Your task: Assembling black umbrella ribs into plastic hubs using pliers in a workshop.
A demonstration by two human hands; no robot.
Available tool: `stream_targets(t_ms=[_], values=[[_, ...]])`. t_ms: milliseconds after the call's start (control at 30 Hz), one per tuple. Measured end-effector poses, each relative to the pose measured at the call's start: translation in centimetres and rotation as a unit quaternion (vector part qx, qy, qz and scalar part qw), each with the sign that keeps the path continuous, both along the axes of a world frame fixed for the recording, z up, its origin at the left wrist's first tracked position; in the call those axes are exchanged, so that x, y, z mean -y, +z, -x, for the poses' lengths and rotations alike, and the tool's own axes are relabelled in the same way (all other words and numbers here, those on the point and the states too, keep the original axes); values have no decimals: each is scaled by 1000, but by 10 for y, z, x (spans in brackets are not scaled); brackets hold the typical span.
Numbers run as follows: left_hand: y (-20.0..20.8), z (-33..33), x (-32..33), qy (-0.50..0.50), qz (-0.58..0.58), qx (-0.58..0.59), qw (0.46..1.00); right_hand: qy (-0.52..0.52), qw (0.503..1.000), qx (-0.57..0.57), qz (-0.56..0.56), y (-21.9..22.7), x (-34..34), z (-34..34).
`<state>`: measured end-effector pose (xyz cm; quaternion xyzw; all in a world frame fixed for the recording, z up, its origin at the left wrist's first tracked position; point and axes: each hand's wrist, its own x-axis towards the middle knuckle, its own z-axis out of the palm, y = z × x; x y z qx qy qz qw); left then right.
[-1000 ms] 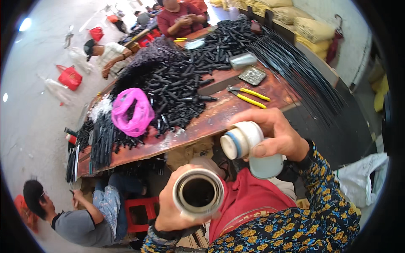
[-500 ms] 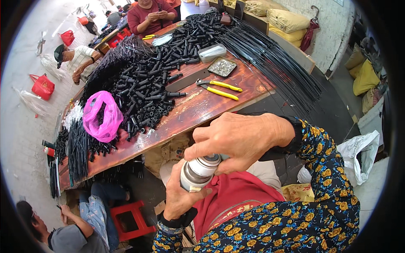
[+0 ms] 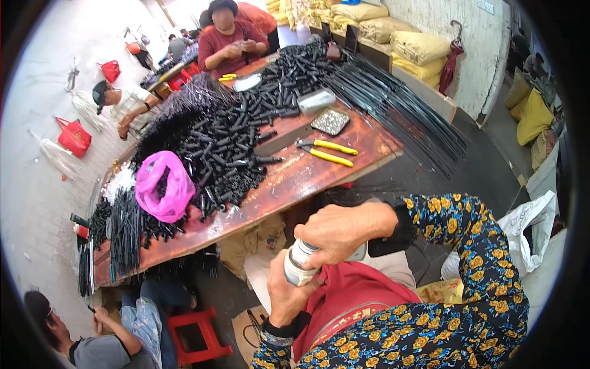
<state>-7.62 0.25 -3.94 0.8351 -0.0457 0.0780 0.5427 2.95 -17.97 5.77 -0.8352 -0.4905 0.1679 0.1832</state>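
Looks like the lid is going onto a metal flask [image 3: 299,265], held low in front of the person's lap, on the near side of the long wooden table [image 3: 289,178]. To do this bit well I'd keep the flask upright and steady from below, seat the cap square before twisting, and turn gently so the threads don't cross. The left hand [image 3: 284,296] is wrapped tight around the flask body from underneath, fingers closed on it. The right hand [image 3: 345,232] is cupped over the top, curled shut on the cap end, so the two hands sit stacked and nearly touching. Over on the table, past the flask, there are yellow-handled pliers [image 3: 326,150], a big heap of black tubes [image 3: 221,144] and a pink plastic bag [image 3: 163,187] further left.
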Motion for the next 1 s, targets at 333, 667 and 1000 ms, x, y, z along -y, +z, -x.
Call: stream_targets(t_ms=[333,667,1000], values=[[-22,0,-12,-36,48,-32,998,49,996,-16,-76,-10,10,3],[-36,-8,-11,-68,17,-32,997,25,992,-113,-56,-39,6,-3],[-56,-10,4,-5,-44,-16,999,-100,986,-127,-44,-59,6,-7]])
